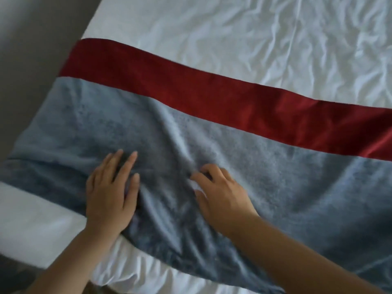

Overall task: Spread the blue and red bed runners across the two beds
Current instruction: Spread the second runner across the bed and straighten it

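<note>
Two bare hands rest on one bed runner (244, 166), a blue-grey band with a dark red stripe (212, 98) along its far edge, lying across one bed (233, 39) covered in a creased white sheet. Only this one bed and this one runner show; the runner's left end drapes over the bed's left edge, its right end runs out of view.

The left hand (111, 194) lies palm down on the blue-grey part near the runner's near edge, its fingers (129, 164) stretched out, slightly spread and pressed flat on the cloth, gripping nothing. Four of its fingers can be counted; the thumb is hidden.

The right hand (220, 200) sits just beside it, well onto the blue-grey cloth, with its fingers (201, 170) curled down so the tips dig into the fabric. Folds radiate from those tips, and a small ridge of cloth bunches between them and the thumb; whether that ridge is truly pinched or only pushed, I cannot tell, as the fingers are blurred.

Wrinkles gather in the cloth between and below the two hands, while the red stripe lies smooth. White sheet (42, 225) shows on the near side of the runner, by the left forearm. Grey floor (31, 49) shows beyond the bed's left edge
</note>
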Tool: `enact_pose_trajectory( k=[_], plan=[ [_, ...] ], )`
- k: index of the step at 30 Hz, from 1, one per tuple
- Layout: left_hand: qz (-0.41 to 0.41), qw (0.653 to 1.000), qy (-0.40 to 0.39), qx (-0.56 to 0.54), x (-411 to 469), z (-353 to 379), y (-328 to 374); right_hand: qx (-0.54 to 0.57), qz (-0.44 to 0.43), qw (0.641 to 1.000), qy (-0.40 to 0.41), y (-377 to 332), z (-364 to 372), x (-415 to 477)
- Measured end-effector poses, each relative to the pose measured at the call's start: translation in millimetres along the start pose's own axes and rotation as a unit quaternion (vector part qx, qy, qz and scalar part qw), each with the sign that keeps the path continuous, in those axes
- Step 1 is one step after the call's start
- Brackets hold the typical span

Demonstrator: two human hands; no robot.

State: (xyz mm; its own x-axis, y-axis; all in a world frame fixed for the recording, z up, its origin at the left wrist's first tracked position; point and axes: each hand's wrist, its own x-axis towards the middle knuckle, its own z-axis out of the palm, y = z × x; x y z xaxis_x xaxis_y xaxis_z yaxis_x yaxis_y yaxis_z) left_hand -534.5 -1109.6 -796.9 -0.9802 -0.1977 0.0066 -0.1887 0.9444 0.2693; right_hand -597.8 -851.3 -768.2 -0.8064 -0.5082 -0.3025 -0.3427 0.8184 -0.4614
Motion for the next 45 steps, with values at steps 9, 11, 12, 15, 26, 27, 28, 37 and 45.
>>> enact_pose_trajectory(
  k=[9,11,12,15,26,27,28,37,45],
  plan=[
    [-0.247,0.965,0.079,0.038,8.1,-17.7,-119.3,-0.027,-0.054,0.997,-0.049,-99.3,19.4,94.8],
    [-0.308,0.947,0.085,0.022,9.4,-18.5,-134.5,-0.032,-0.05,0.996,-0.063,-113.3,27.8,103.7],
    [-0.339,0.937,0.087,0.005,11.6,-19.7,-141.5,-0.039,-0.053,0.995,-0.071,-119.7,32.3,106.5],
    [-0.405,0.907,0.104,-0.048,22.4,-29.8,-158.1,-0.053,-0.068,0.993,-0.08,-133.2,43.7,111.4],
    [-0.279,0.96,-0.001,0.006,56.8,-57.1,-222.6,-0.113,-0.143,0.983,0.01,-159.8,74.4,122.5],
    [-0.278,0.961,0.009,-0.015,57.6,-56.2,-223.6,-0.116,-0.161,0.98,0.013,-167.1,78.0,124.7],
    [-0.278,0.96,0.021,-0.034,57.3,-54.8,-223.7,-0.118,-0.173,0.978,0.011,-175.4,81.9,127.4],
    [-0.245,0.955,0.12,-0.113,48.1,-46.0,-231.6,-0.138,-0.209,0.964,-0.089,-240.5,106.7,176.1],
    [-0.26,0.949,0.119,-0.131,11.8,-53.3,-243.5,-0.144,-0.232,0.958,-0.09,-266.8,119.5,184.6]
  ],
)
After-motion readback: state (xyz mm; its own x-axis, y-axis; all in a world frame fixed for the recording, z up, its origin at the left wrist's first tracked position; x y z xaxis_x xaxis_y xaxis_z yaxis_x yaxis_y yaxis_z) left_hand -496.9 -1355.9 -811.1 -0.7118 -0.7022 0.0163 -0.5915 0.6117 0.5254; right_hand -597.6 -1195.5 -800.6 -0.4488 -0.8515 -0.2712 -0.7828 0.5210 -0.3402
